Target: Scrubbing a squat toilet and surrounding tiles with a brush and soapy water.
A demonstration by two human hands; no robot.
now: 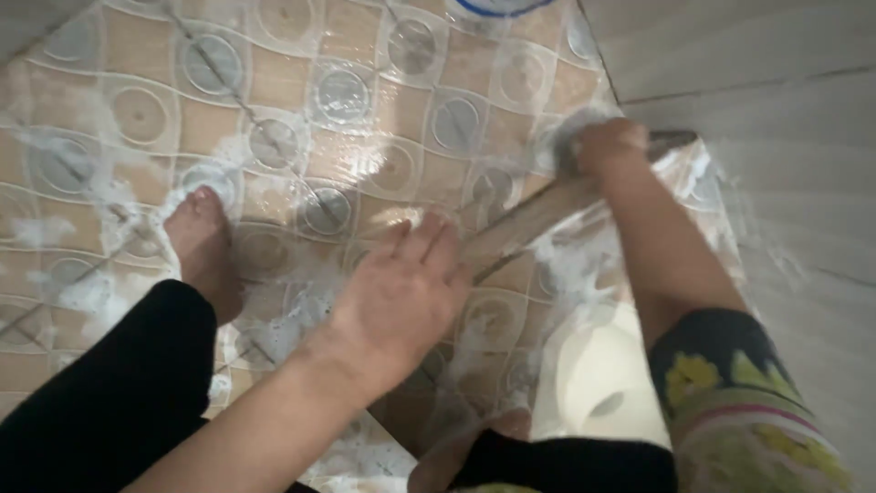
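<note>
A long, flat brownish board lies slanted on the wet patterned floor tiles, covered in soap foam. My left hand rests flat on its near end with the fingers stretched out, gripping nothing. My right hand is closed around a grey foamy scrubber and presses it on the board's far end, close to the wall. Foam hides much of the board's surface.
My bare left foot and black trouser leg are on the left, and my right foot is at the bottom. A white round container stands by my right arm. The grey wall is on the right, and a blue-rimmed vessel sits at the top.
</note>
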